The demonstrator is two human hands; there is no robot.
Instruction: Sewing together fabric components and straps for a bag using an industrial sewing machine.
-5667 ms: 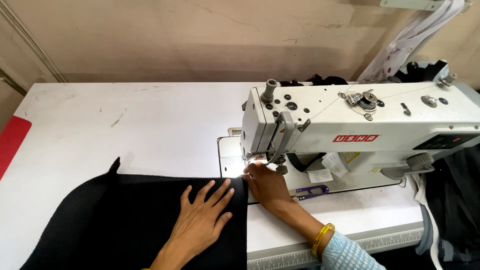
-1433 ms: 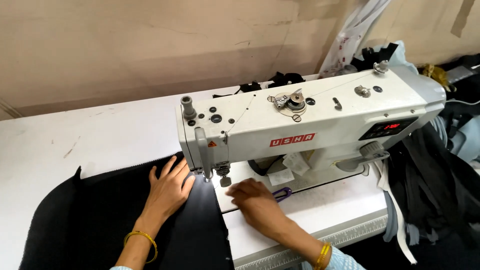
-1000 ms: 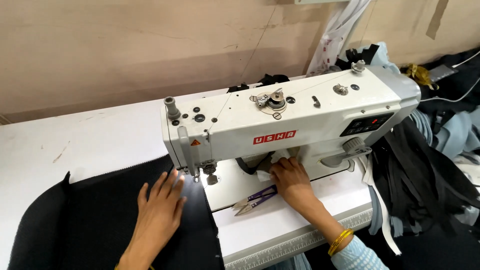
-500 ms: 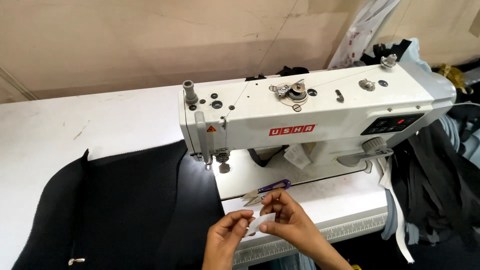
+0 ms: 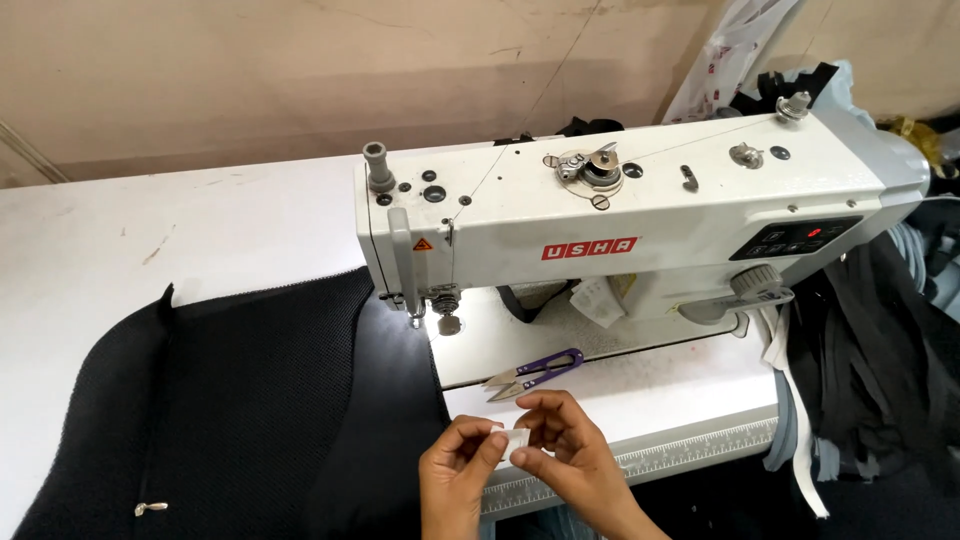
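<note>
Both my hands are together at the table's front edge, pinching a small white label [image 5: 517, 440] between them. My left hand [image 5: 458, 477] holds its left side, my right hand [image 5: 562, 449] its right side and lower edge. Just beyond them lie purple-handled thread snips [image 5: 534, 373] on the white sewing machine's bed. The white sewing machine [image 5: 640, 215] stands behind, its needle [image 5: 442, 312] lit by a small lamp. A large piece of black fabric [image 5: 240, 400] lies flat to the left, its right edge under the needle area.
A white table [image 5: 150, 240] extends left and back to a beige wall. A ruler strip [image 5: 690, 455] runs along the table's front edge. Dark fabric and white straps [image 5: 870, 360] hang in a heap at the right. A small metal zipper pull [image 5: 150, 508] shows on the black fabric's lower left.
My hands have left the black fabric and the machine. My right hand reached under the machine arm, then both came together at the front edge holding the small white label.
</note>
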